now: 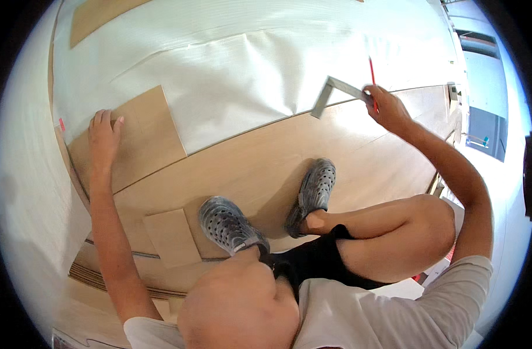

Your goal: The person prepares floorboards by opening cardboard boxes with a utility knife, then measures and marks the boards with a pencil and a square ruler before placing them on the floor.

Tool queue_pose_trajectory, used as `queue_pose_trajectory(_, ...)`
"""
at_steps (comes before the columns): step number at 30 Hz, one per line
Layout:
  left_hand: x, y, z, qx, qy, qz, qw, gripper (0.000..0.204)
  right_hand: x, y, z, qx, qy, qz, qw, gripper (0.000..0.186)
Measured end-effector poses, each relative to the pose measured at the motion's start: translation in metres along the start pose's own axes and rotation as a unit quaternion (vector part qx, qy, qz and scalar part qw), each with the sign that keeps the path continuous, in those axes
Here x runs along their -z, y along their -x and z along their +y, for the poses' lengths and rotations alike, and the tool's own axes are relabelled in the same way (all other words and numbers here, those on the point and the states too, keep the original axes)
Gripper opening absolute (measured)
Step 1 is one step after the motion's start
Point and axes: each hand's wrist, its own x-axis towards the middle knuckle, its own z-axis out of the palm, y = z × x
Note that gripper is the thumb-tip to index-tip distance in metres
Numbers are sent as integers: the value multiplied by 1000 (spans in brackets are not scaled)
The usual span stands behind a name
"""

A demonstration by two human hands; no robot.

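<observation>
My left hand lies with its fingers stretched out on a light-brown board piece at the left, which sits at the edge of white underlay sheeting. My right hand is closed on a metal L-shaped square and a red pencil, which points up from the fingers. The square is held over the seam between the underlay and the laid wooden boards.
My feet in grey perforated clogs rest on the boards. A smaller board piece lies left of them, and layered board edges show at the lower left. Another strip lies at top left, and a pale wall borders the left.
</observation>
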Motion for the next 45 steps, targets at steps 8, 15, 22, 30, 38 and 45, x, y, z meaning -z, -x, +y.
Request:
queue_pose_trajectory(8, 23, -45, -38, -18, 25, -140, 990, 48, -191, 145, 63, -158, -180, 115, 964, 38)
queue_pose_trajectory(15, 49, -76, -3, 9, 189, -192, 963, 31, -337, 214, 86, -332, -324, 245, 851, 34)
queue_pose_trajectory(22, 113, -1, 77, 177, 126, -130, 967, 34, -351, 188, 40, -261, -289, 308, 868, 25)
queue_pose_trajectory(30, 85, 197, 103, 405, 218, -22, 888, 38, -313, 148, 37, -153, -268, 276, 910, 24)
queue_pose_trajectory(38, 51, 423, 117, 664, 234, 102, 703, 45, -253, 91, 45, -62, -226, 238, 943, 22)
queue_pose_trajectory(45, 40, 484, 134, 701, 253, 110, 658, 48, -221, 67, 40, -19, -221, 215, 951, 21)
